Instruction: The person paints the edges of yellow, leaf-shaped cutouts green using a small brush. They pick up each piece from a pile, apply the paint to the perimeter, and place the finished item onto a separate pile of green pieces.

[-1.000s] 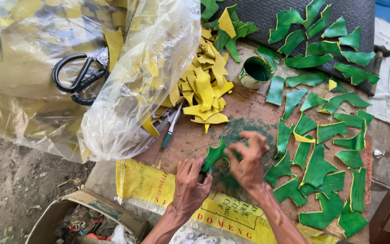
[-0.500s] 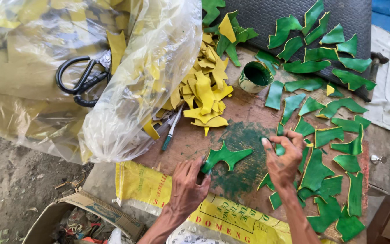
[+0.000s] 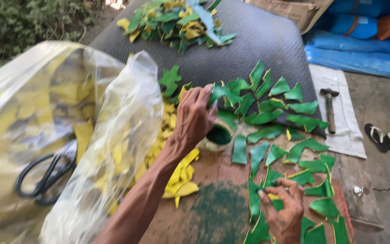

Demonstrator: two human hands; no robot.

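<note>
Your left hand (image 3: 195, 119) is stretched out over the work surface, its fingers pinched on a green cut-out piece (image 3: 224, 93) that it holds just above the spread of green pieces (image 3: 290, 135) lying on the dark ribbed mat (image 3: 258, 45) and the brown board (image 3: 217, 176). Directly below that hand sits a small round tin of green paint (image 3: 217, 137), partly hidden by your wrist. Your right hand (image 3: 283, 212) rests low on the board with its fingers curled down onto another green piece (image 3: 271, 178); whether it grips or only presses there, you cannot tell. A green-stained patch (image 3: 217, 212) lies between your arms. To your left, a pile of yellow pieces (image 3: 177, 167) runs under your forearm, and a big clear plastic bag (image 3: 68, 135) of yellow scraps crowds that side, with black-handled scissors (image 3: 46, 174) showing through it. A mixed heap of green and yellow pieces (image 3: 177, 22) lies at the far end of the mat. A hammer (image 3: 329, 108) rests on a white cloth (image 3: 339, 113) to the right, sandals (image 3: 382, 135) beyond it.
</note>
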